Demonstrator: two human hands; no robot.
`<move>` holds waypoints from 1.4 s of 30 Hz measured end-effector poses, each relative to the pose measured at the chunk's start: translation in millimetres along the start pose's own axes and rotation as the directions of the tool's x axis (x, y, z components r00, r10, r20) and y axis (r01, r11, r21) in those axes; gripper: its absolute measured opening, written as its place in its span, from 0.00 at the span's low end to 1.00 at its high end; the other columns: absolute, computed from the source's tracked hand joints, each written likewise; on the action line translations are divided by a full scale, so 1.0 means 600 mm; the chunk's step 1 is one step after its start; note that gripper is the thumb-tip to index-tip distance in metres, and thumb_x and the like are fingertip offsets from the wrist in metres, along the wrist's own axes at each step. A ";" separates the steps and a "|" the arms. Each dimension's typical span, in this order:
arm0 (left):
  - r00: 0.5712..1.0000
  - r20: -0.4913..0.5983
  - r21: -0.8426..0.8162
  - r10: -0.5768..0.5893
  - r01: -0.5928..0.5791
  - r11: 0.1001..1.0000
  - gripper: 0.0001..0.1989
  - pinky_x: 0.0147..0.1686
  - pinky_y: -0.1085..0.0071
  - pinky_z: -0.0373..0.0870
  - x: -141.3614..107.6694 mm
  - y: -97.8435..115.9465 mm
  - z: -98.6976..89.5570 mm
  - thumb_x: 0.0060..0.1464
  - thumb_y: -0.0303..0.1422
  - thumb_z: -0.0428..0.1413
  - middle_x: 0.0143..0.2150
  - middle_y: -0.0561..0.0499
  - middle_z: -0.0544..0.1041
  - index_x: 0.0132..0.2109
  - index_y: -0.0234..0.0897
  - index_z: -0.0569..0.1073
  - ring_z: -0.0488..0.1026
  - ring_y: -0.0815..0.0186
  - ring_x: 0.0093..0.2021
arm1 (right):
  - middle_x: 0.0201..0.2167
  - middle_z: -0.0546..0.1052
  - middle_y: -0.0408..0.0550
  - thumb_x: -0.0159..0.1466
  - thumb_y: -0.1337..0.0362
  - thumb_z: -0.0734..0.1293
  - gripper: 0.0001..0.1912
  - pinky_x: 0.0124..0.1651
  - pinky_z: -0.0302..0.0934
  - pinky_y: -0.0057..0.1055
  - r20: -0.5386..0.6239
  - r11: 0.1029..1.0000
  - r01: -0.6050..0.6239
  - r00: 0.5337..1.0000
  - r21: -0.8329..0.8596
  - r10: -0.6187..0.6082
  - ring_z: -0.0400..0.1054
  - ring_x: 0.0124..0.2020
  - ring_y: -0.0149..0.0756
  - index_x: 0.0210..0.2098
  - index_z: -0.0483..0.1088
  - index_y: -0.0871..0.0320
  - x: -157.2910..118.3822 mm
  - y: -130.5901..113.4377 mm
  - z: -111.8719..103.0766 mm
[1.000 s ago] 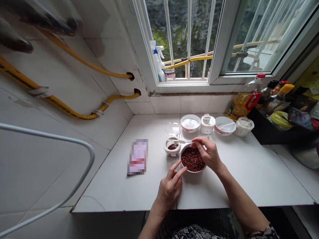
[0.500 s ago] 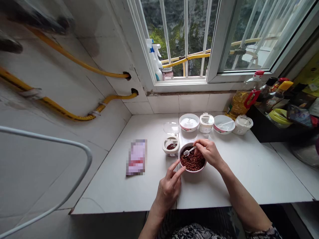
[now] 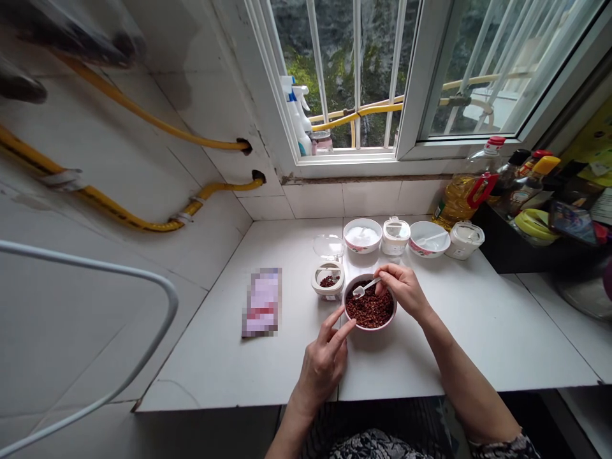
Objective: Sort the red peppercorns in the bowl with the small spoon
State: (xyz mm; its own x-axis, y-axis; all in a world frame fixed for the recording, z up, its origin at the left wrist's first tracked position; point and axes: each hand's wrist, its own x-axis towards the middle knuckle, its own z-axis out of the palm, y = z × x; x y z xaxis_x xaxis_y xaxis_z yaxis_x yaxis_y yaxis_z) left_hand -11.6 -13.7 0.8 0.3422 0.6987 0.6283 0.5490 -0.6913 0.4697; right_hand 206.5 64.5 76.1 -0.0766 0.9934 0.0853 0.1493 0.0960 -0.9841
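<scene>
A bowl [image 3: 371,327] full of small reddish-brown dried husks, which look like Sichuan peppercorns, sits on the white counter. My left hand [image 3: 325,357] holds its near left rim with two fingers, the rest curled under. Over the bowl, my right hand [image 3: 403,290] pinches the handle of a small white plastic spoon [image 3: 359,291]; its scoop is just above the husks, and I cannot tell whether it carries any. Just left of the bowl stands a small seasoning jar [image 3: 327,290], its clear lid [image 3: 327,245] flipped up, with some of the same husks inside.
Behind are a bowl of white grains [image 3: 362,245], a lidded jar [image 3: 396,236], a bowl with a white spoon [image 3: 429,250] and another jar [image 3: 465,241]. A blurred purple packet [image 3: 262,303] lies left. An oil bottle [image 3: 461,197] and other bottles stand at the right.
My right hand and the spoon have shifted slightly to the right over the bowl. My left hand, the bowl and the jar stay where they were.
</scene>
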 end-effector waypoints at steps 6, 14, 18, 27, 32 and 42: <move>1.000 0.003 -0.008 -0.004 0.004 1.000 0.25 0.40 0.75 0.79 0.001 0.002 0.000 0.62 0.18 0.47 0.63 0.38 0.68 0.62 0.41 0.66 0.79 0.69 0.43 | 0.19 0.77 0.43 0.63 0.62 0.62 0.10 0.34 0.65 0.31 0.003 0.985 0.099 0.995 -0.144 -0.099 0.71 0.23 0.34 0.29 0.72 0.57 0.002 0.002 -0.002; 1.000 0.003 -0.007 -0.009 0.009 1.000 0.25 0.41 0.75 0.79 0.001 0.002 -0.001 0.62 0.18 0.47 0.63 0.39 0.68 0.62 0.41 0.66 0.79 0.68 0.46 | 0.19 0.76 0.43 0.63 0.61 0.63 0.09 0.32 0.64 0.31 -0.007 0.991 0.067 0.998 -0.116 -0.069 0.70 0.22 0.35 0.29 0.72 0.57 0.002 0.002 0.001; 1.000 0.007 -0.005 -0.004 0.004 1.000 0.25 0.40 0.76 0.79 0.000 0.000 0.000 0.61 0.17 0.47 0.63 0.38 0.68 0.62 0.40 0.66 0.79 0.70 0.41 | 0.18 0.76 0.44 0.60 0.55 0.66 0.12 0.30 0.64 0.31 -0.008 0.999 -0.032 0.999 0.043 0.033 0.70 0.22 0.34 0.30 0.73 0.58 0.005 0.005 -0.002; 1.000 0.006 -0.015 -0.003 0.003 1.000 0.25 0.40 0.75 0.79 0.000 -0.001 0.001 0.62 0.18 0.46 0.63 0.39 0.68 0.62 0.42 0.66 0.80 0.68 0.44 | 0.21 0.78 0.45 0.61 0.51 0.68 0.15 0.33 0.68 0.33 -0.071 0.986 0.018 0.997 0.164 -0.006 0.71 0.24 0.34 0.34 0.73 0.58 0.011 -0.002 0.008; 1.000 0.001 -0.010 -0.013 0.013 1.000 0.25 0.40 0.74 0.80 0.000 -0.002 0.000 0.63 0.19 0.47 0.63 0.40 0.68 0.63 0.43 0.65 0.80 0.68 0.44 | 0.29 0.80 0.48 0.69 0.58 0.62 0.11 0.41 0.69 0.36 -0.098 0.965 0.256 0.961 -0.050 -0.260 0.75 0.32 0.38 0.40 0.72 0.56 0.002 -0.017 0.043; 1.000 0.017 -0.004 -0.007 0.007 1.000 0.25 0.41 0.74 0.79 0.000 0.000 -0.001 0.62 0.18 0.47 0.63 0.38 0.67 0.63 0.41 0.65 0.79 0.68 0.44 | 0.33 0.81 0.50 0.70 0.68 0.58 0.12 0.51 0.64 0.43 0.065 0.762 0.524 0.837 -0.380 -0.543 0.74 0.37 0.41 0.44 0.72 0.55 -0.005 -0.017 0.039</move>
State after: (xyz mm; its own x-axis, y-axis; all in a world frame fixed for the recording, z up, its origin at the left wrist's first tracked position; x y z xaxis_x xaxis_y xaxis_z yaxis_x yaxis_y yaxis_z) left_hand -12.3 -13.8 1.2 0.3512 0.7068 0.6141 0.5484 -0.6869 0.4769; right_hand 182.2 59.3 81.9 -0.2090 0.7756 0.5957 0.4486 0.6173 -0.6463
